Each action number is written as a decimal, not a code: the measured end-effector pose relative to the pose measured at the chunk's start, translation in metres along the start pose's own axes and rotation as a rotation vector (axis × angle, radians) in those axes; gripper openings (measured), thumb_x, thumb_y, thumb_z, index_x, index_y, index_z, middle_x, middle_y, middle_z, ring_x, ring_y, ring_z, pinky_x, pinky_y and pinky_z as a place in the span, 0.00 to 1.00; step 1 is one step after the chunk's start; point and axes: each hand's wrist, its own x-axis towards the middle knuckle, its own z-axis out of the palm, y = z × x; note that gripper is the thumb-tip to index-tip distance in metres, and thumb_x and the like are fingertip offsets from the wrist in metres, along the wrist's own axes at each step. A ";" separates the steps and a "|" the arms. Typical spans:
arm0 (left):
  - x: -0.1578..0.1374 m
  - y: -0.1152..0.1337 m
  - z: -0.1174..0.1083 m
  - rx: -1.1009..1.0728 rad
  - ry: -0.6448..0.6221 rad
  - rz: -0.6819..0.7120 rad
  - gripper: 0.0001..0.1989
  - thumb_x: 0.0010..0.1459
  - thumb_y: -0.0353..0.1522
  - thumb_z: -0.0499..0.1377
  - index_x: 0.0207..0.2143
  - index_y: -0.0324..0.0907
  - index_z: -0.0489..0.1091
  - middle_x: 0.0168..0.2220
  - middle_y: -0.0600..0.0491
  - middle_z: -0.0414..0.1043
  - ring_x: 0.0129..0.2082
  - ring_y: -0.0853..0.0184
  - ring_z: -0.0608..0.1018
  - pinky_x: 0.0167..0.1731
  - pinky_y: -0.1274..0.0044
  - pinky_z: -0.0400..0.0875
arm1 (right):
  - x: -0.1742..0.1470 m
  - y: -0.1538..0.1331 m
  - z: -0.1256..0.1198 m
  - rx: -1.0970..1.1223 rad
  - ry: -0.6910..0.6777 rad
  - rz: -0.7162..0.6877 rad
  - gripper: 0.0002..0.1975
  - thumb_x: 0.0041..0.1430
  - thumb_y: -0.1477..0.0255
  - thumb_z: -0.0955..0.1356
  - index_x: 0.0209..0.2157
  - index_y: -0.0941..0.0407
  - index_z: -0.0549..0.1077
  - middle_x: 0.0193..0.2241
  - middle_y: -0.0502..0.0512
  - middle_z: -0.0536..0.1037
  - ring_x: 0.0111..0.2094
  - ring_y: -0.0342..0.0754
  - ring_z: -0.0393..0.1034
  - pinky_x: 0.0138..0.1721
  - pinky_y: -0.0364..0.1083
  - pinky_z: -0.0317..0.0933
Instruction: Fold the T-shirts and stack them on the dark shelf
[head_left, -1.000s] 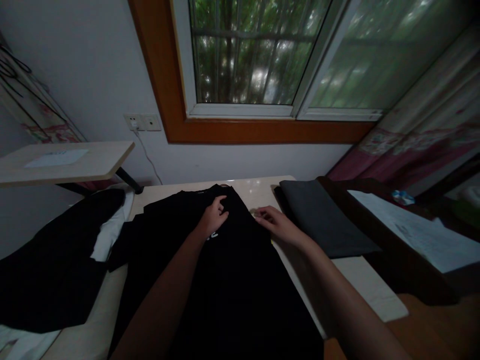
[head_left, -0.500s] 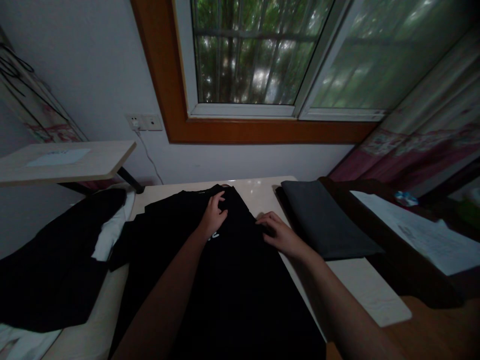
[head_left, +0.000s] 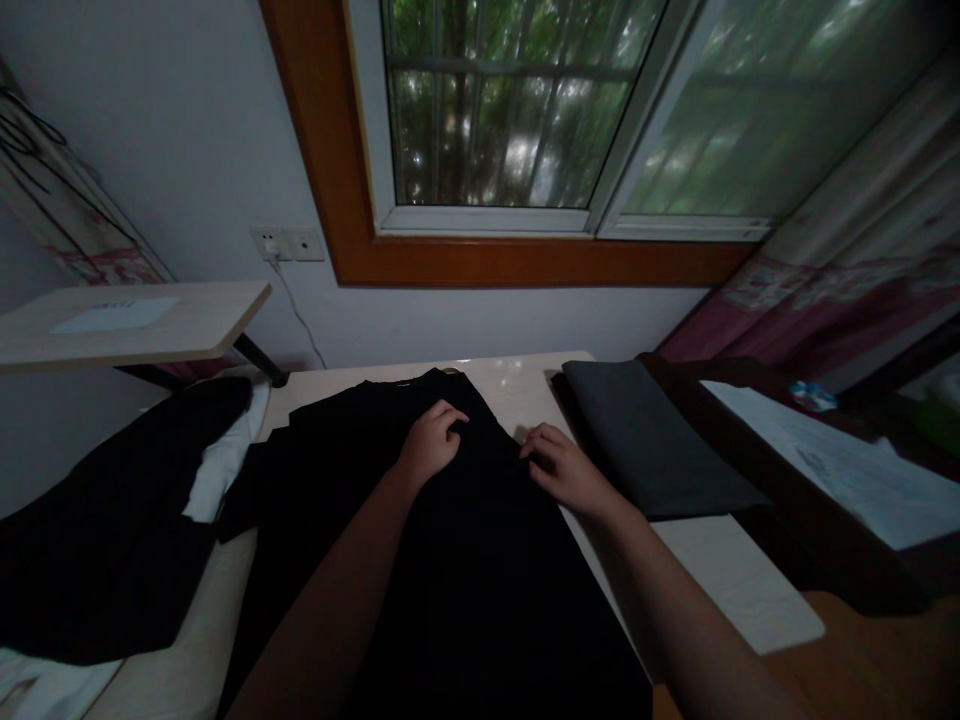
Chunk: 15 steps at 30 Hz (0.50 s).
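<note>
A black T-shirt is spread over the pale table, its collar toward the window. My left hand is over the upper part of the shirt, palm down, with loosely bent fingers and the thumb apart. At the shirt's right edge, beside the shoulder and sleeve area, is my right hand. Its fingers curl loosely, a gap shows between them and the thumb, and no cloth is visible in its grasp. My left hand and forearm cover part of the shirt's front.
A folded dark grey cloth lies right of the shirt on the table. Further right are paper sheets. Dark and white clothes are heaped at left, below a raised wooden shelf. A window sits behind.
My left hand has come from near the collar toward me and slightly right, now covering the white print. My right hand has shifted slightly right, its fingertips drawing off the shirt's edge.
</note>
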 end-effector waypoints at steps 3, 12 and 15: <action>0.002 -0.002 0.001 0.019 0.057 -0.020 0.21 0.54 0.20 0.53 0.45 0.45 0.76 0.44 0.51 0.71 0.44 0.65 0.76 0.49 0.71 0.73 | 0.000 0.001 0.001 -0.045 -0.024 -0.005 0.11 0.53 0.80 0.66 0.37 0.52 0.72 0.38 0.56 0.71 0.44 0.54 0.67 0.47 0.53 0.64; 0.001 -0.003 0.002 0.047 0.105 -0.124 0.18 0.55 0.21 0.55 0.43 0.46 0.76 0.44 0.52 0.72 0.42 0.66 0.78 0.45 0.73 0.74 | 0.001 -0.004 -0.003 -0.159 -0.079 -0.040 0.07 0.56 0.77 0.66 0.36 0.52 0.71 0.36 0.56 0.72 0.42 0.56 0.66 0.46 0.55 0.63; 0.000 0.000 0.000 0.067 0.067 -0.112 0.19 0.52 0.19 0.54 0.40 0.46 0.76 0.42 0.53 0.73 0.41 0.65 0.78 0.45 0.73 0.74 | 0.005 -0.006 -0.003 -0.202 -0.076 -0.038 0.05 0.64 0.73 0.64 0.35 0.52 0.72 0.34 0.57 0.73 0.40 0.55 0.66 0.45 0.54 0.63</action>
